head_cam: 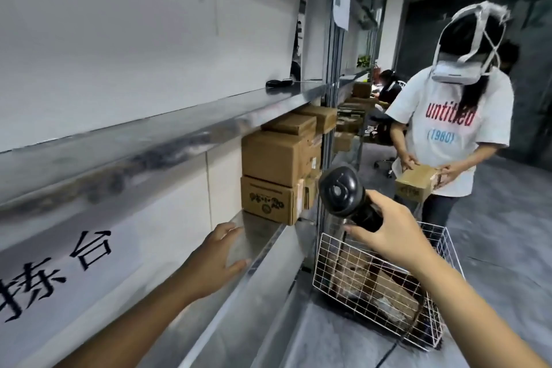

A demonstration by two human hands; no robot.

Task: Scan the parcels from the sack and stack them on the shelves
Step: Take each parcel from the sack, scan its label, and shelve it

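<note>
Steel shelving runs along the left side of a dim warehouse floor. On its lower shelf (263, 236) stands a stack of brown cardboard parcels. The bottom box (267, 203) has a dark printed logo on its front, and a plain, larger box (271, 155) sits on top of it. More cartons lie behind and above these, pushed back toward the upright post.

The left hand (218, 260) is over the bare metal just in front of the stack. Its palm faces down, its fingers are straight and spread, and it holds nothing. Whether it touches the shelf is unclear.

The right hand (385, 233) grips the handle of a black barcode scanner (343, 191), fingers wrapped round it. The scanner's rounded head is raised toward the boxes.

Below it is a white wire basket cart (328, 251) with blurred brown parcels (385, 287) lying inside.

Beyond the cart, a second person (448, 128) in a white printed T-shirt and a headset holds a small carton (416, 184) in both hands. A small black object (279, 83) lies on the upper shelf.
</note>
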